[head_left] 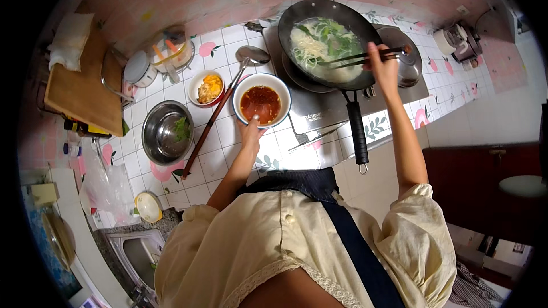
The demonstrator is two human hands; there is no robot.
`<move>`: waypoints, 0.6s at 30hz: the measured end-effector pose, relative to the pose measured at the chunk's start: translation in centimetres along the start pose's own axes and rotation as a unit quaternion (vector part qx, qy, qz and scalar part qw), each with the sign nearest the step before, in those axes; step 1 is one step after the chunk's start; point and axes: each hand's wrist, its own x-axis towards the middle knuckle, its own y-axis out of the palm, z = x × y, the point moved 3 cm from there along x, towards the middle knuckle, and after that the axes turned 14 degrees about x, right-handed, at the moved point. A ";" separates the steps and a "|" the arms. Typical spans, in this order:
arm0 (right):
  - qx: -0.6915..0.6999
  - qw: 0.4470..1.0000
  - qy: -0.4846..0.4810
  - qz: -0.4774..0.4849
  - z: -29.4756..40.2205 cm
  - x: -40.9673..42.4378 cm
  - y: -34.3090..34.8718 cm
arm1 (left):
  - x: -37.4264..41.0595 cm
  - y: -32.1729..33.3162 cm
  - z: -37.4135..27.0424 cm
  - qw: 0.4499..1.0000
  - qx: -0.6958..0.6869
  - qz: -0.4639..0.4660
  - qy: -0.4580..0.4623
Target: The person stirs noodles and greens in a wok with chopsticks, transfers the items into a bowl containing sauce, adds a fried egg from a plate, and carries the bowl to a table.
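Note:
My left hand point(251, 133) grips the near rim of a white enamel bowl point(284, 90), thumb over the edge. Reddish-brown broth point(260, 103) with small bits floats inside it. In my right hand point(383, 66) is a pair of dark chopsticks point(357, 59), their tips down in the wok's contents. The black wok point(364, 21) sits on the stove, its wrapped handle point(356, 126) pointing towards me. Pale noodles point(311, 48) lie on the wok's left side, and leafy greens point(342, 36) float beside them in cloudy liquid.
A long-handled ladle point(253, 54) lies left of the bowl. Beyond it stand a small bowl of fried egg point(209, 90) and a steel basin point(167, 154) holding a few leaves. A domed metal lid point(411, 70) rests right of the wok. The sink point(139, 256) is at lower left.

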 end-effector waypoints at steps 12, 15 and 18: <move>-0.167 0.968 0.054 -0.179 -3.7 5.9 -8.8 | -4.5 1.2 -3.9 0.993 0.029 0.113 0.034; -0.006 0.970 0.155 -0.187 -7.2 6.7 -7.5 | -4.9 1.3 -3.2 0.991 0.002 0.118 0.062; 0.096 0.960 0.190 -0.182 -10.0 7.3 -6.3 | -5.7 1.6 -3.1 0.987 -0.015 0.133 0.092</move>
